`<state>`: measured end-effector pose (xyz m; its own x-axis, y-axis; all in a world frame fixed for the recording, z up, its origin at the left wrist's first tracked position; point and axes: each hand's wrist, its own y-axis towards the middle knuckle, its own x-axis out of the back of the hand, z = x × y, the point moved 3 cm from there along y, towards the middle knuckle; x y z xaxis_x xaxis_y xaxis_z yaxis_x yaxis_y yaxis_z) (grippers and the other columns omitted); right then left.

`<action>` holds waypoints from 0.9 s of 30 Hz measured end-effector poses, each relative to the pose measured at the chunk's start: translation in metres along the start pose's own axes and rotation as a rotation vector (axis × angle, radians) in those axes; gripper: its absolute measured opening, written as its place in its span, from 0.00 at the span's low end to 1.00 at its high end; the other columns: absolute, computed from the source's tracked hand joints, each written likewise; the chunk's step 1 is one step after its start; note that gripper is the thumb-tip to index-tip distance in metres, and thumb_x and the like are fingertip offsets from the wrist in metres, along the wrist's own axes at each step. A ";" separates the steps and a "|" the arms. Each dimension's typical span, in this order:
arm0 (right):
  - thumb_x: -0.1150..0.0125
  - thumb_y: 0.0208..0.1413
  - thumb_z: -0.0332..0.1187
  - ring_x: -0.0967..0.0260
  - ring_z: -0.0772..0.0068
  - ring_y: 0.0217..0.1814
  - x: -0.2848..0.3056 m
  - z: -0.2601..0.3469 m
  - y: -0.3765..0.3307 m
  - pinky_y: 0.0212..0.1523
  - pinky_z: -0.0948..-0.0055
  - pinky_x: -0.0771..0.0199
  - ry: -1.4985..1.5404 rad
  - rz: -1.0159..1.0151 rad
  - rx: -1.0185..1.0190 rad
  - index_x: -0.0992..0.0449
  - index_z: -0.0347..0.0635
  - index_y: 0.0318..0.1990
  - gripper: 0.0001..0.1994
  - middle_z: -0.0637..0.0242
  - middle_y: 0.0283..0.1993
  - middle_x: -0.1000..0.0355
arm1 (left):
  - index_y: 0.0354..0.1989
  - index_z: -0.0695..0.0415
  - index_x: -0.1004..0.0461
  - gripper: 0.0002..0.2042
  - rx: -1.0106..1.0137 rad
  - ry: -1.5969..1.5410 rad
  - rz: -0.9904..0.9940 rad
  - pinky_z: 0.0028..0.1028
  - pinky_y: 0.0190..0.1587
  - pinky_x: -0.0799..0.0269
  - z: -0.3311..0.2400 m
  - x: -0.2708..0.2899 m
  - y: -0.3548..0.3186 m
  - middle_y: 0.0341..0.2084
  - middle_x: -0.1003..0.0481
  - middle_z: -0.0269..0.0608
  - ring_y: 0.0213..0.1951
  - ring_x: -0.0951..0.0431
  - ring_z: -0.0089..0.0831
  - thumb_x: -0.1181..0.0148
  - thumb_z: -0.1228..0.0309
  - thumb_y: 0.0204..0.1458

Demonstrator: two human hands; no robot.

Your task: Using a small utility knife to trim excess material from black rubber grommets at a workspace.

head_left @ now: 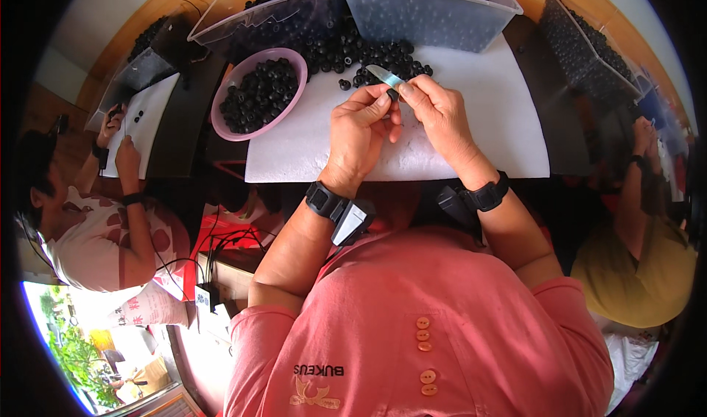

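Observation:
My right hand (pixel 442 118) is closed on a small knife (pixel 384 75), whose pale blade points up and to the left. Between the fingertips of my left hand (pixel 353 131) is a small black round part (pixel 392 93), mostly covered by the fingers. The knife lies close against this part; whether the edge touches it I cannot tell. Beyond my hands, a heap of similar black round parts (pixel 375 52) spreads over the white board (pixel 294 155). Some of them show a hole or ring. A pink bowl (pixel 303 85) full of these parts stands to the left.
Two clear plastic bins (pixel 434 15) (pixel 276 20) holding black parts line the board's far side. A co-worker sits at the left (pixel 110 233), another at the right (pixel 633 262). Another filled bin (pixel 589 48) stands at the right. Cables (pixel 213 244) hang at lower left.

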<state>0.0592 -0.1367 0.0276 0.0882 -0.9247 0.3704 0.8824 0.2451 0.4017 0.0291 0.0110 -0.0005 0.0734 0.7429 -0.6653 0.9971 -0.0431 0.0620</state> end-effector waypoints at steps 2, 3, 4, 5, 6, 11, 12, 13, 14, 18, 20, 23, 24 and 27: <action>0.43 0.66 0.43 0.29 0.65 0.22 0.001 0.001 0.001 0.27 0.66 0.32 0.008 -0.002 0.005 0.22 0.38 0.33 0.16 0.59 0.22 0.26 | 0.47 0.67 0.27 0.07 -0.005 -0.006 0.005 0.28 0.29 0.28 0.000 -0.001 0.001 0.36 0.23 0.46 0.32 0.24 0.30 0.48 0.77 0.65; 0.43 0.66 0.43 0.29 0.65 0.22 0.000 -0.001 0.001 0.27 0.66 0.32 0.008 -0.001 0.002 0.22 0.38 0.33 0.16 0.59 0.22 0.26 | 0.47 0.67 0.27 0.07 -0.006 -0.013 0.008 0.28 0.29 0.28 0.001 0.000 0.000 0.36 0.23 0.46 0.32 0.24 0.30 0.48 0.77 0.65; 0.42 0.66 0.43 0.29 0.65 0.22 0.000 -0.002 0.001 0.27 0.66 0.32 0.007 -0.001 -0.001 0.22 0.38 0.33 0.16 0.60 0.22 0.26 | 0.47 0.67 0.27 0.07 -0.006 -0.020 0.012 0.28 0.28 0.28 0.001 0.000 0.001 0.36 0.23 0.46 0.32 0.24 0.30 0.47 0.77 0.65; 0.43 0.66 0.43 0.30 0.65 0.21 0.000 -0.002 0.001 0.27 0.66 0.32 0.013 -0.002 0.016 0.23 0.38 0.33 0.16 0.60 0.22 0.26 | 0.47 0.67 0.27 0.07 -0.005 -0.018 0.007 0.28 0.28 0.28 0.001 -0.001 0.001 0.36 0.23 0.46 0.32 0.24 0.30 0.47 0.77 0.65; 0.43 0.67 0.42 0.30 0.65 0.21 0.000 -0.001 0.000 0.26 0.66 0.32 0.021 -0.003 0.030 0.23 0.38 0.33 0.16 0.60 0.21 0.27 | 0.47 0.67 0.27 0.07 -0.002 -0.014 0.000 0.28 0.28 0.28 0.001 -0.001 0.000 0.36 0.23 0.46 0.32 0.24 0.30 0.47 0.77 0.65; 0.42 0.67 0.42 0.32 0.66 0.20 -0.001 0.001 -0.001 0.25 0.66 0.33 0.002 -0.012 0.016 0.23 0.38 0.33 0.15 0.60 0.20 0.28 | 0.46 0.67 0.27 0.07 0.021 -0.022 -0.035 0.28 0.28 0.28 0.000 -0.004 -0.002 0.35 0.23 0.46 0.31 0.24 0.30 0.48 0.77 0.65; 0.42 0.67 0.42 0.32 0.66 0.20 0.000 0.002 -0.001 0.25 0.67 0.33 0.001 -0.010 0.011 0.23 0.38 0.33 0.15 0.60 0.20 0.28 | 0.46 0.67 0.27 0.07 0.026 -0.025 -0.035 0.28 0.28 0.28 0.000 -0.003 -0.003 0.34 0.24 0.45 0.31 0.24 0.30 0.48 0.77 0.65; 0.42 0.67 0.42 0.32 0.66 0.20 0.000 0.002 -0.001 0.25 0.67 0.33 -0.001 -0.007 0.006 0.23 0.38 0.33 0.15 0.60 0.20 0.28 | 0.46 0.67 0.27 0.07 0.031 -0.027 -0.036 0.28 0.28 0.28 -0.001 -0.003 -0.003 0.34 0.24 0.45 0.31 0.24 0.30 0.47 0.77 0.65; 0.42 0.67 0.42 0.32 0.66 0.20 0.001 0.003 0.000 0.25 0.67 0.33 -0.007 -0.014 0.004 0.23 0.38 0.34 0.15 0.60 0.20 0.29 | 0.46 0.67 0.27 0.07 0.037 -0.026 -0.040 0.28 0.27 0.28 -0.001 -0.004 -0.001 0.33 0.24 0.45 0.31 0.24 0.30 0.47 0.77 0.65; 0.42 0.67 0.41 0.32 0.67 0.20 0.000 0.007 -0.002 0.25 0.67 0.33 -0.002 -0.015 -0.003 0.23 0.39 0.34 0.14 0.61 0.20 0.29 | 0.46 0.67 0.27 0.07 0.053 -0.025 -0.074 0.28 0.26 0.28 0.000 -0.004 -0.004 0.32 0.24 0.44 0.30 0.24 0.30 0.47 0.77 0.65; 0.42 0.67 0.40 0.31 0.66 0.20 -0.001 0.008 -0.001 0.24 0.67 0.33 -0.023 -0.019 0.017 0.23 0.39 0.35 0.14 0.61 0.20 0.29 | 0.46 0.67 0.27 0.07 0.054 -0.022 -0.088 0.27 0.25 0.29 -0.002 -0.005 -0.003 0.31 0.24 0.43 0.30 0.24 0.30 0.47 0.77 0.65; 0.42 0.67 0.39 0.31 0.64 0.20 -0.002 0.008 -0.001 0.24 0.66 0.32 -0.086 -0.036 0.071 0.23 0.40 0.35 0.13 0.61 0.20 0.28 | 0.45 0.67 0.27 0.06 0.059 -0.014 -0.109 0.27 0.24 0.29 -0.002 -0.006 -0.004 0.30 0.24 0.43 0.28 0.24 0.29 0.47 0.77 0.64; 0.42 0.67 0.39 0.31 0.63 0.20 -0.003 0.007 -0.001 0.24 0.66 0.32 -0.099 -0.042 0.097 0.23 0.40 0.35 0.12 0.61 0.20 0.28 | 0.45 0.67 0.27 0.06 0.058 -0.014 -0.113 0.26 0.23 0.30 -0.001 -0.006 -0.003 0.30 0.24 0.43 0.28 0.24 0.29 0.47 0.77 0.64; 0.42 0.67 0.38 0.30 0.61 0.20 -0.004 0.006 -0.002 0.23 0.65 0.32 -0.099 -0.048 0.144 0.23 0.40 0.34 0.12 0.60 0.21 0.28 | 0.43 0.67 0.26 0.06 0.072 -0.032 -0.116 0.26 0.22 0.31 -0.001 -0.004 -0.003 0.29 0.24 0.42 0.27 0.24 0.28 0.47 0.78 0.63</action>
<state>0.0545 -0.1311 0.0305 -0.0045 -0.9047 0.4259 0.8087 0.2472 0.5338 0.0260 0.0084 0.0027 -0.0429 0.7241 -0.6884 0.9976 -0.0067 -0.0692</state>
